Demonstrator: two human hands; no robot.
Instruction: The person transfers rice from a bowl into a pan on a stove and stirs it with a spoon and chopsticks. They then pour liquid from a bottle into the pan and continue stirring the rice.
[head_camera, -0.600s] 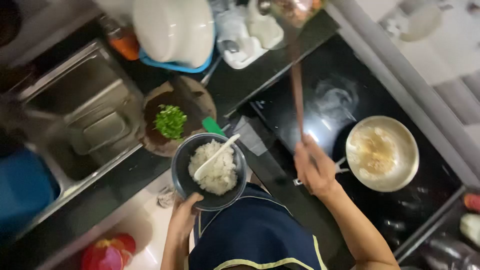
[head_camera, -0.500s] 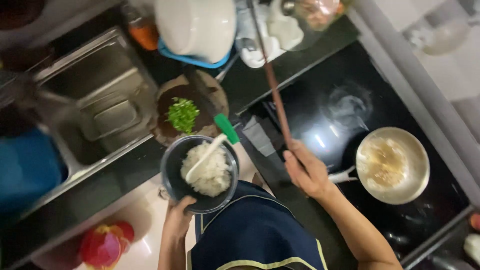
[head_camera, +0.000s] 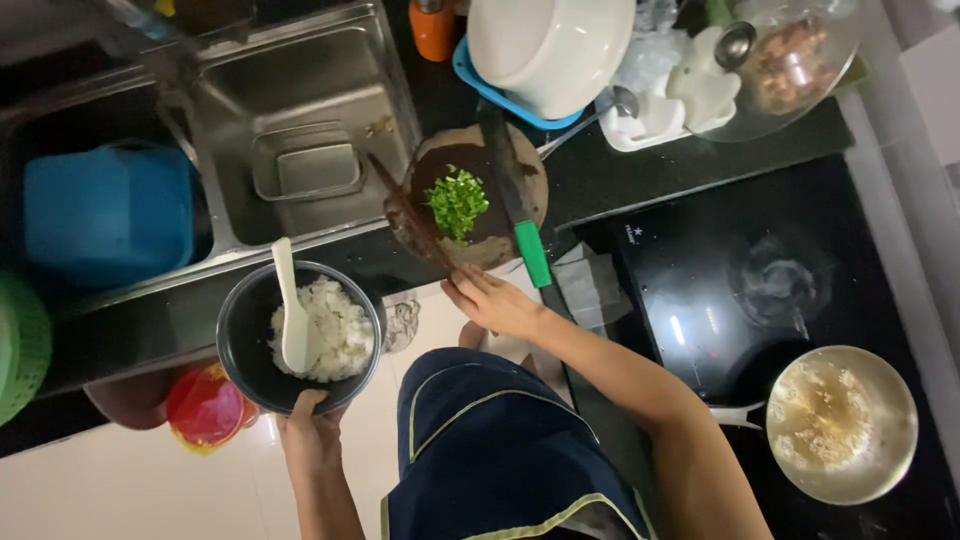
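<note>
The left hand (head_camera: 308, 432) grips the rim of a dark bowl (head_camera: 300, 338) of white rice with a white paddle (head_camera: 290, 305) in it. The right hand (head_camera: 495, 300) holds long brown chopsticks (head_camera: 405, 212) over the round wooden board (head_camera: 468, 195), beside chopped greens (head_camera: 457, 202) and a green-handled knife (head_camera: 518, 205).

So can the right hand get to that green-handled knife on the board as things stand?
Probably yes. The right hand sits just beside the knife's green handle, with nothing between them, though its fingers already grip a long wooden stick.
</note>
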